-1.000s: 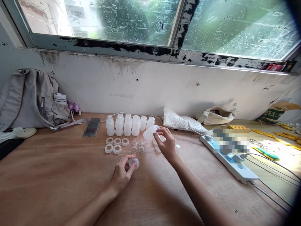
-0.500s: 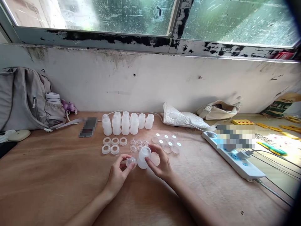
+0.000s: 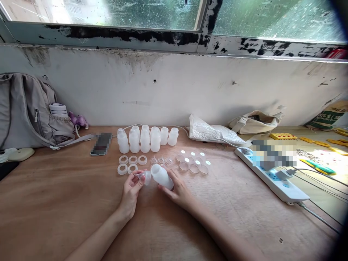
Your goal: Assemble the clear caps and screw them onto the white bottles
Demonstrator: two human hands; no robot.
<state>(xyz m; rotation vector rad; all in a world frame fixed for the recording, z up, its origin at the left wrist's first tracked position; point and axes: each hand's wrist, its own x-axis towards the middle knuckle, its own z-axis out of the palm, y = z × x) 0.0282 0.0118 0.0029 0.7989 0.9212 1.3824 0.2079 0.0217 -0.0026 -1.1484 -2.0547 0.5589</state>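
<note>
My left hand (image 3: 132, 192) pinches a clear bottle nipple set in its collar ring (image 3: 146, 178), turned on its side with the ring facing right. In my right hand (image 3: 179, 190) is a frosted white baby bottle (image 3: 161, 176), tilted so its open mouth points up and left at the ring. A small gap shows between ring and mouth. Just beyond the hands lie several loose collar rings (image 3: 123, 159), clear nipples (image 3: 161, 160) and round clear caps (image 3: 194, 168) with white discs (image 3: 192, 154) near them. Some of these are partly hidden by my fingers and the bottle.
Frosted bottles (image 3: 145, 139) stand in rows near the wall. A phone (image 3: 101, 144) and a grey backpack (image 3: 25, 108) are at the left. On the right are a white plastic package (image 3: 206, 130), a beige bag (image 3: 257, 122) and a power strip (image 3: 272, 177) with cables.
The bottle has gone from upright to tilted left, lifted off the table. The nipple and ring in my left hand have turned sideways to face its mouth. Both hands moved slightly left.
</note>
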